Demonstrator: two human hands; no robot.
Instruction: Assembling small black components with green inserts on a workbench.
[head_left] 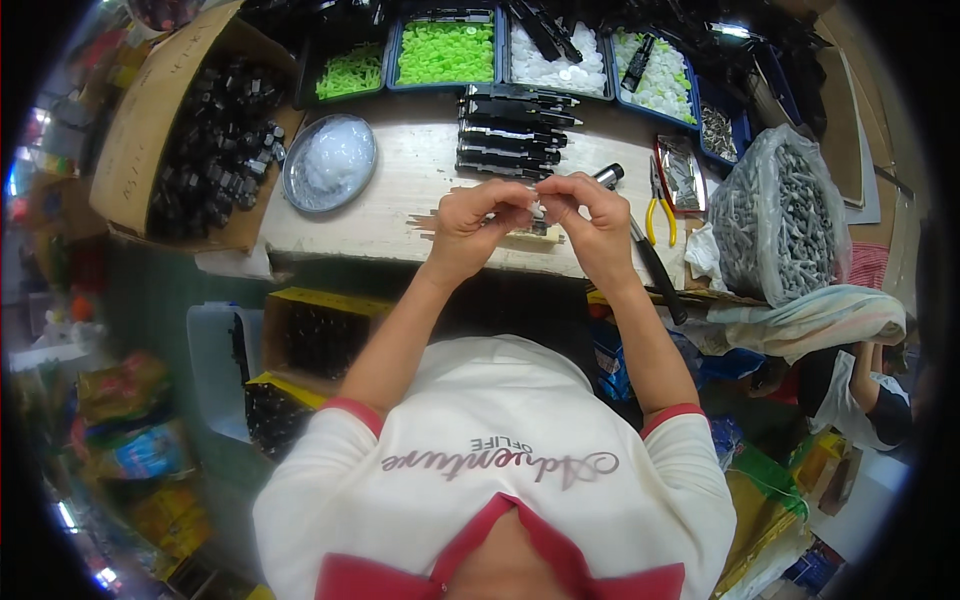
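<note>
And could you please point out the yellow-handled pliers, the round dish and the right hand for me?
Yellow-handled pliers point(657, 192): head view, near the pivot.
Round dish point(320, 207): head view, on its lower rim.
Right hand point(600, 228): head view, middle of the hand.

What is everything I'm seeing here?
Wooden bench: one, pale, centre.
Cardboard box of black parts: one, brown, bench's left.
Round dish: one, grey, beside box.
Plastic parts trays: five, blue or dark, far edge.
Long slim parts: several, black, centre.
Yellow-handled pliers: one, right.
Long-handled tool: one, black, right.
Plastic bag of grey parts: one, clear, right.
Striped cloth: one, pale, below bag.
Floor clutter: uncountable, multicoloured, around.
Small piece: apparently one, whitish, between hands.
Left hand: one, bare, centre.
Right hand: one, bare, centre.
</note>
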